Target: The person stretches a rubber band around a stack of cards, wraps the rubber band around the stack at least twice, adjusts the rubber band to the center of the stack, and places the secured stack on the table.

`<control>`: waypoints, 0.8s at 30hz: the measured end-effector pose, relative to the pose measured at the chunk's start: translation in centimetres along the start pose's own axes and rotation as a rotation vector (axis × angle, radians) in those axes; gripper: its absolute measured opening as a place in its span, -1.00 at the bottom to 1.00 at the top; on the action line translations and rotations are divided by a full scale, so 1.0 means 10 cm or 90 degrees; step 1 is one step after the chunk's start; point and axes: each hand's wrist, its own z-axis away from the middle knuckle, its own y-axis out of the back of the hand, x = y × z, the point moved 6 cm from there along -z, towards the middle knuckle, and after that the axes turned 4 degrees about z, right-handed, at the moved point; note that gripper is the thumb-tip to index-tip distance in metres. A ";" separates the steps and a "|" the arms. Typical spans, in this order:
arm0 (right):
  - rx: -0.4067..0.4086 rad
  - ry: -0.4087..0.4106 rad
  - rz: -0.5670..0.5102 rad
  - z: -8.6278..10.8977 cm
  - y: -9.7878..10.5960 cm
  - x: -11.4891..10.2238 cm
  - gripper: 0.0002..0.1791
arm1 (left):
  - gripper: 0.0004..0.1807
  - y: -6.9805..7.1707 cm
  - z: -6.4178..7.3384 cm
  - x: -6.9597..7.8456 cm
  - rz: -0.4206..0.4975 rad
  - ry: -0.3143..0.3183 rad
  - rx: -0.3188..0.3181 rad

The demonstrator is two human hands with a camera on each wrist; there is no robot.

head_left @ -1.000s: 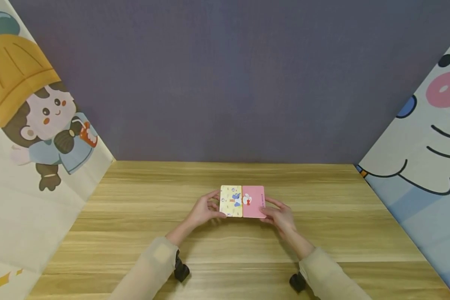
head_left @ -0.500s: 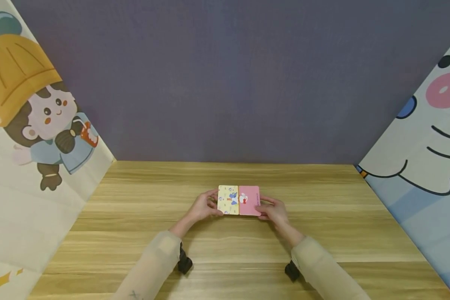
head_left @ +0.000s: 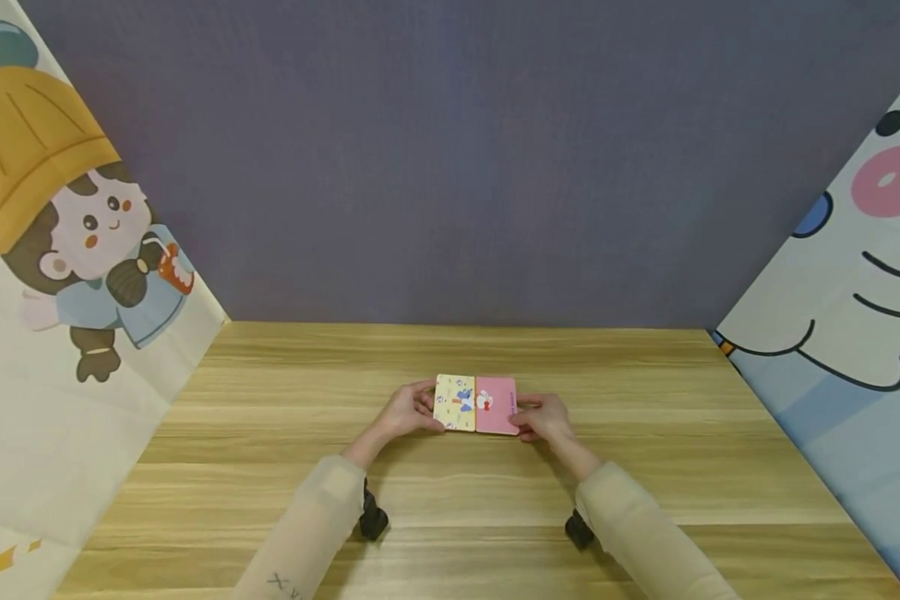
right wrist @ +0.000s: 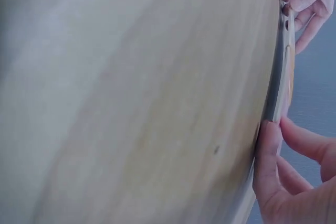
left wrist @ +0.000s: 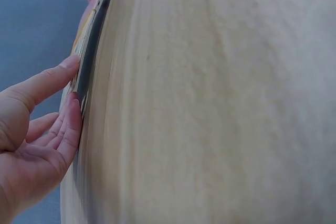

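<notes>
A small booklet (head_left: 497, 406) is spread flat between both hands, its yellow printed half on the left and its pink half on the right. A white rabbit with a red bow marks the pink side. My left hand (head_left: 402, 412) pinches the outer yellow edge; in the left wrist view that hand (left wrist: 39, 129) has its thumb above and fingers beneath. The opposite edge is pinched by my right hand (head_left: 546, 418), thumb on top. Seen edge-on in the right wrist view, the booklet (right wrist: 286, 72) is just over the tabletop, with a dark gap below.
The wooden table (head_left: 450, 500) ends at a dark grey-blue panel (head_left: 450, 167) behind. Cartoon-printed sheets stand at the left (head_left: 37, 400) and right (head_left: 847, 308). A black wrist camera (head_left: 372, 518) hangs from the left sleeve, another black camera (head_left: 579, 530) from the right.
Both hands and the booklet have shifted slightly left, the right hand moving more than the left. Each hand keeps its pinch on the booklet.
</notes>
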 end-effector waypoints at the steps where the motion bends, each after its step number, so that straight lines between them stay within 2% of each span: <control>1: 0.001 0.002 0.007 0.00 0.00 -0.01 -0.52 | -0.09 0.00 0.00 0.00 -0.001 -0.003 -0.002; 6: 0.003 0.008 0.029 0.00 0.00 -0.04 -0.57 | -0.12 0.01 0.00 0.01 -0.009 -0.010 -0.006; 7: 0.002 0.007 0.028 0.00 0.00 -0.05 -0.57 | -0.12 0.02 -0.03 -0.04 -0.006 -0.033 -0.012; 10: -0.001 0.009 0.027 0.00 0.00 -0.06 -0.58 | -0.14 0.02 -0.03 -0.05 -0.009 -0.031 -0.014; 13: -0.001 0.007 0.024 0.01 0.01 -0.05 -0.58 | -0.18 0.02 -0.03 -0.04 -0.027 -0.011 -0.003; 14: -0.002 0.010 0.027 0.01 0.01 -0.05 -0.58 | -0.20 0.02 0.01 0.01 -0.038 0.017 0.005; 18: -0.001 0.009 0.026 0.02 0.02 -0.04 -0.60 | -0.30 0.01 0.11 0.21 -0.055 0.034 0.016; 22: -0.003 0.022 0.024 0.03 0.04 -0.04 -0.65 | -0.36 0.01 0.11 0.20 -0.068 0.024 0.025; 24: -0.001 0.032 0.028 0.04 0.05 -0.04 -0.68 | -0.38 0.03 0.09 0.12 -0.085 0.005 0.029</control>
